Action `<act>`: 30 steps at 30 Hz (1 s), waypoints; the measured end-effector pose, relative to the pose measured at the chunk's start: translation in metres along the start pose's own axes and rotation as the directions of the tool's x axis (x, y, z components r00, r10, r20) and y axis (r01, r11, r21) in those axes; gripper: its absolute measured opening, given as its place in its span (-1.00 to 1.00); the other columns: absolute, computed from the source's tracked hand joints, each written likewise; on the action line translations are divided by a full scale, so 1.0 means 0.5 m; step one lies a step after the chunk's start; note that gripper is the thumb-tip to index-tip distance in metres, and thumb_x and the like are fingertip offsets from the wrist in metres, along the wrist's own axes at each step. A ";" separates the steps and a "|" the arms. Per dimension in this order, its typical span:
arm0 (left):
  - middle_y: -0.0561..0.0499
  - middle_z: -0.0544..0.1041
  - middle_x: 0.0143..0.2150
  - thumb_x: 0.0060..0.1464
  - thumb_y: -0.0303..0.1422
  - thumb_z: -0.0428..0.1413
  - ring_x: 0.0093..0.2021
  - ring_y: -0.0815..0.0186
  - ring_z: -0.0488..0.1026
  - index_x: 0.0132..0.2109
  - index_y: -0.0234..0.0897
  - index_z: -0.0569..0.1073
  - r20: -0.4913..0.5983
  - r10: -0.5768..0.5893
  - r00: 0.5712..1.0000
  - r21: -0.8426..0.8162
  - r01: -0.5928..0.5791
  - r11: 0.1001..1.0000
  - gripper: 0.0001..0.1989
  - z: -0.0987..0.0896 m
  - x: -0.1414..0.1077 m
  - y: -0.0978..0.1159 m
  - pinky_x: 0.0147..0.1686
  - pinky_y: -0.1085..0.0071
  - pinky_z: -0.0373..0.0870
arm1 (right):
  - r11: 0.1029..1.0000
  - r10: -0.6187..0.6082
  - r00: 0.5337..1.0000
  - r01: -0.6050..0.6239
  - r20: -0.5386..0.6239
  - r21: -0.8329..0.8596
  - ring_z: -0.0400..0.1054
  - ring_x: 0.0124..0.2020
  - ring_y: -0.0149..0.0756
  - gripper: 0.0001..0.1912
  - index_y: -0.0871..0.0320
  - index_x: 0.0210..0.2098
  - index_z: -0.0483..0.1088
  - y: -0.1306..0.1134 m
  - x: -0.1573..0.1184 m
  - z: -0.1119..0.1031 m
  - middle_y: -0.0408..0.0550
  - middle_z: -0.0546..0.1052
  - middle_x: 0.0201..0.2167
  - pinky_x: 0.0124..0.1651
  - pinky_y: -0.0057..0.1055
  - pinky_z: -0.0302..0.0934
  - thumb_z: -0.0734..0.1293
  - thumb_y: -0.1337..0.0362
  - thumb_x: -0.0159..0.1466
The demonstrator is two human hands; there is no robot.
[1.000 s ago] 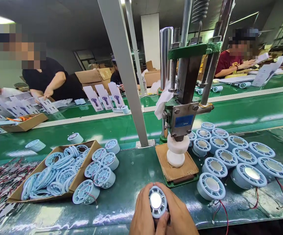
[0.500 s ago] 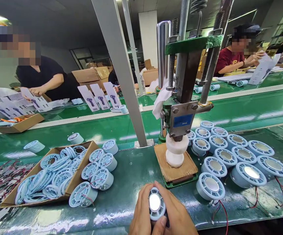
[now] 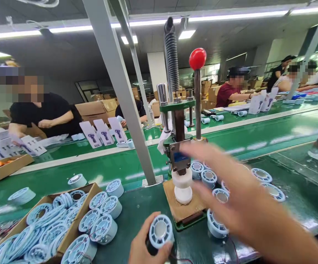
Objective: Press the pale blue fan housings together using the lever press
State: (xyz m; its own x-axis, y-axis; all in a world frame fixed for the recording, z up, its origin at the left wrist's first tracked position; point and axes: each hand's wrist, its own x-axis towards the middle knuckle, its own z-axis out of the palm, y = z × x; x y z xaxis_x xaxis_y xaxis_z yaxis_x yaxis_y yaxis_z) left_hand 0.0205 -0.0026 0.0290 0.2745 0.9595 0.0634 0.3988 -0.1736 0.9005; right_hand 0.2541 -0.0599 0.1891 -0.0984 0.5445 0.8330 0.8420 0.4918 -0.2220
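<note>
My left hand (image 3: 148,240) grips a light-blue round fan housing (image 3: 161,231) at the bottom centre, thumb on its near edge. Its spoked face with a silver disc is turned towards me, and a wire trails below. My right hand (image 3: 225,183), blurred by motion, reaches across in front of the hand press (image 3: 181,156) with its fingers stretched out and nothing in them. The press has a red ball-topped lever (image 3: 198,58) and a white round pressing block (image 3: 183,194) above a brown base plate (image 3: 172,200). Several finished-looking housings (image 3: 209,178) are partly hidden behind my right hand.
A cardboard box (image 3: 75,229) of light-blue rings is at the left, with several open-spoked housings (image 3: 104,229) beside it. A grey post (image 3: 120,91) stands behind the bench. Across the green conveyor (image 3: 126,161), people work near white printed boxes (image 3: 104,132).
My right hand has left the fan housing and moved up and right towards the press. My left hand keeps the housing, slightly further left. The view has tilted up, showing the red-knobbed lever.
</note>
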 end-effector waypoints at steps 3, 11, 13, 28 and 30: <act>-0.13 0.59 0.02 -0.15 -0.27 0.24 0.00 0.05 0.53 0.08 -0.33 0.44 -0.023 0.034 0.999 -0.060 -0.035 0.998 -0.41 0.008 0.068 0.081 0.07 0.18 0.40 | 0.981 -0.021 0.949 -0.040 -0.314 -0.188 0.28 0.20 -0.34 -0.54 0.23 0.19 0.28 0.051 0.203 -0.092 -0.13 0.43 0.09 0.22 -0.38 0.17 0.25 0.38 0.30; -0.15 0.61 -0.08 -0.11 -0.24 0.29 -0.11 0.12 0.53 0.03 -0.39 0.46 0.061 0.119 0.991 -0.240 -0.101 0.966 -0.46 0.057 0.161 0.135 -0.10 0.29 0.42 | 0.960 0.230 0.952 -0.187 -0.201 0.209 0.38 -0.43 -0.63 -0.10 0.91 -0.13 0.20 0.209 0.422 -0.013 0.24 0.49 -0.20 -0.42 -0.83 -0.03 -0.39 0.20 0.12; -0.16 0.57 0.01 -0.11 -0.23 0.30 -0.03 0.11 0.51 0.09 -0.38 0.41 0.056 0.136 0.989 -0.287 -0.115 0.951 -0.40 0.068 0.160 0.127 -0.03 0.29 0.40 | 0.951 0.236 0.950 -0.183 -0.204 0.248 0.32 -0.48 -0.71 -0.05 0.97 -0.23 0.15 0.213 0.415 -0.003 0.22 0.46 -0.23 -0.47 -0.79 -0.08 -0.48 0.25 -0.05; -0.20 0.52 0.06 0.02 -0.18 0.21 0.06 0.02 0.43 0.14 -0.35 0.37 0.178 0.200 0.963 -0.207 -0.162 0.965 -0.43 0.129 0.187 0.089 0.07 0.13 0.31 | 0.957 0.197 0.951 -0.134 -0.237 0.259 0.34 -0.60 -0.80 -0.25 0.70 0.09 0.12 0.206 0.408 -0.010 0.02 0.52 -0.22 -0.48 -0.85 0.00 -0.31 0.22 0.27; -0.18 0.50 0.10 0.02 -0.20 0.21 0.08 0.04 0.42 0.20 -0.31 0.31 0.173 0.207 0.963 -0.185 -0.174 0.967 -0.38 0.133 0.182 0.081 0.09 0.15 0.29 | 0.952 0.215 0.944 -0.145 -0.251 0.269 0.32 -0.61 -0.81 -0.40 0.62 0.08 0.17 0.209 0.416 -0.007 -0.06 0.53 -0.26 -0.49 -0.83 -0.01 -0.17 0.24 0.36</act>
State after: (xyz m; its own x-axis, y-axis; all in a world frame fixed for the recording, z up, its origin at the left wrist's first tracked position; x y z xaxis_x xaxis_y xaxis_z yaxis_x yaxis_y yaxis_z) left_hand 0.1198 0.0628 0.0425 0.4979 0.8499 0.1727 0.1762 -0.2942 0.9394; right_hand 0.3236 0.1025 0.3410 0.2213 0.4492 0.8656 0.6733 0.5717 -0.4688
